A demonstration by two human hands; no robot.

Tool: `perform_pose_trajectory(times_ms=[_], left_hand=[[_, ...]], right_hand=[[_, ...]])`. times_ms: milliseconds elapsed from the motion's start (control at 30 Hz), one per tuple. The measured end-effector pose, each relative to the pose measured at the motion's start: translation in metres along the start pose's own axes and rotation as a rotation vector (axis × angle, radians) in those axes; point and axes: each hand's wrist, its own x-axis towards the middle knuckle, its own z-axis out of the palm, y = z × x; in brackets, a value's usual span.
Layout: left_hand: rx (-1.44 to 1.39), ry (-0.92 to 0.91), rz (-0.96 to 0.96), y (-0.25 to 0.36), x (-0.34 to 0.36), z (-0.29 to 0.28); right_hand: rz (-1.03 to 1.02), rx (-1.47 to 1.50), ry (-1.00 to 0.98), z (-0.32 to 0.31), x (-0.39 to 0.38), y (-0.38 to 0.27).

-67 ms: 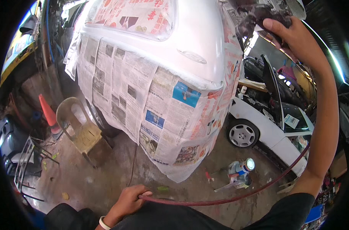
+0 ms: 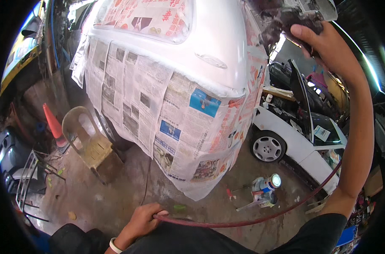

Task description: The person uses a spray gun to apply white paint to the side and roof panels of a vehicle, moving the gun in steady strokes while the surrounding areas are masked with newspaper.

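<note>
At the upper right, my right hand [image 2: 325, 44] is closed round a dark, paint-stained spray gun [image 2: 291, 23], held up beside the corner of a white vehicle body [image 2: 224, 31]. The gun's nozzle and trigger are hard to make out. Low in the middle, my left hand [image 2: 146, 219] grips a dark red hose [image 2: 234, 223], which curves right and up to pass behind my right forearm. Masking newspaper [image 2: 137, 93] hangs over the vehicle's lower side. More printed paper [image 2: 146, 17] covers its window. A bare oval recess [image 2: 212, 62] shows in the white panel.
A worn plastic chair [image 2: 95, 148] and an orange cone [image 2: 53, 122] stand at left, near a metal frame [image 2: 27, 186]. Cans and a bottle [image 2: 265, 188] sit on a small stand at right. Beyond is a white car [image 2: 300, 152] with a raised dark panel [image 2: 301, 99].
My right hand and the spray gun have dropped very slightly. My left hand stays on the hose in the same place.
</note>
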Motion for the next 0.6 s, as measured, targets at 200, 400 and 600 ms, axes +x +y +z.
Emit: perform_pose_trajectory(times_ms=[200,400,600], left_hand=[[-0.046,0.012,0.001,0.013,-0.003,0.026],[-0.038,0.022,-0.082,0.031,-0.010,0.049],[0.072,0.064,-0.266,0.003,-0.034,0.079]], right_hand=[[0.009,0.148,-0.284,-0.013,0.001,-0.028],[-0.089,0.229,0.086,-0.002,0.042,-0.059],[-0.142,0.206,0.079,0.017,0.032,-0.059]])
